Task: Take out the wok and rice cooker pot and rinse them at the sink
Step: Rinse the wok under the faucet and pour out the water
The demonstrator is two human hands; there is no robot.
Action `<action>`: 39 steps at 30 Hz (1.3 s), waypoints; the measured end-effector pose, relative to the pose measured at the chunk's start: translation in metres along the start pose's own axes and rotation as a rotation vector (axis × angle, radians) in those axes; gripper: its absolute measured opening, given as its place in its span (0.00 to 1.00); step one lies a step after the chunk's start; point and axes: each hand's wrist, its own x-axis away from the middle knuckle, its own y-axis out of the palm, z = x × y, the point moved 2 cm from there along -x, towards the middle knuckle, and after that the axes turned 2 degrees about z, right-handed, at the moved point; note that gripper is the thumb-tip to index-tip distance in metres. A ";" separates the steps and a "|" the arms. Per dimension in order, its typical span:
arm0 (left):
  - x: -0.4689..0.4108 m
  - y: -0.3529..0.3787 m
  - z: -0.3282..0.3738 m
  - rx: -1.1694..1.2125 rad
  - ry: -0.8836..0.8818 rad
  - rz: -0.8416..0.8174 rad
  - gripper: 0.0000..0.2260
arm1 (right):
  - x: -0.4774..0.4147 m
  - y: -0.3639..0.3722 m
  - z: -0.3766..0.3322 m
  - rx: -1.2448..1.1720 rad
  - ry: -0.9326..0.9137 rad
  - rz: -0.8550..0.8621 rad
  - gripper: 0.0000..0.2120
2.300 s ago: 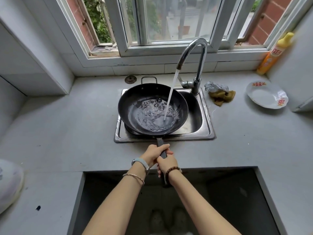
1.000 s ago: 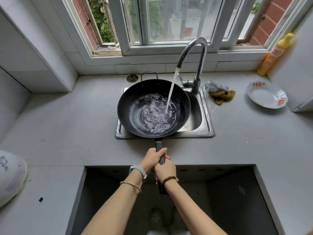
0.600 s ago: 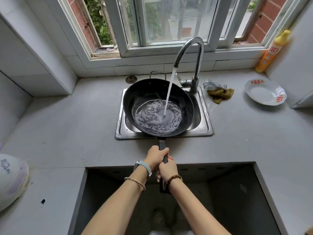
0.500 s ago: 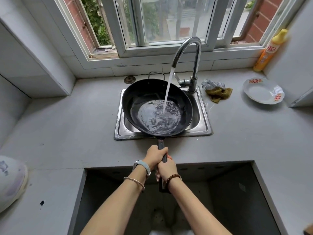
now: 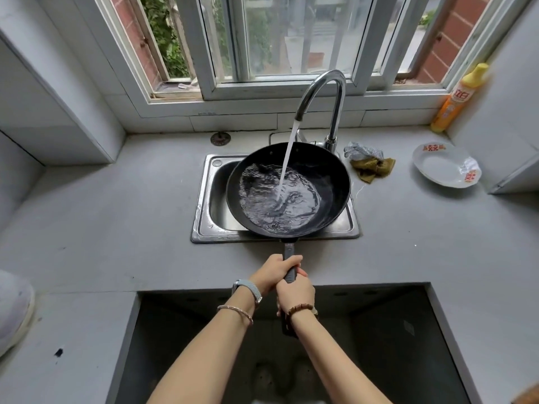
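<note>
A black wok hangs over the steel sink, covering its right part. Water streams from the curved tap into the wok and swirls in its bottom. My left hand grips the dark handle nearer the wok. Just behind it, my right hand grips the same handle. The handle's end sticks out below my right wrist. No rice cooker pot can be made out.
A crumpled cloth lies right of the tap. A white plate and a yellow detergent bottle stand at the far right. A white rounded object sits at the left edge. An open cut-out in the counter gapes below my arms.
The wok has shifted to the right over the sink while water keeps running into it. Both hands have kept their grip on the handle.
</note>
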 end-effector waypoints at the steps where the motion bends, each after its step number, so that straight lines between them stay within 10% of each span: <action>1: -0.001 0.001 0.000 -0.002 -0.001 -0.008 0.10 | -0.001 0.000 0.000 0.010 -0.001 0.005 0.15; 39: 0.016 -0.020 -0.003 0.053 0.038 0.121 0.11 | 0.008 0.022 0.001 -0.053 0.015 -0.118 0.11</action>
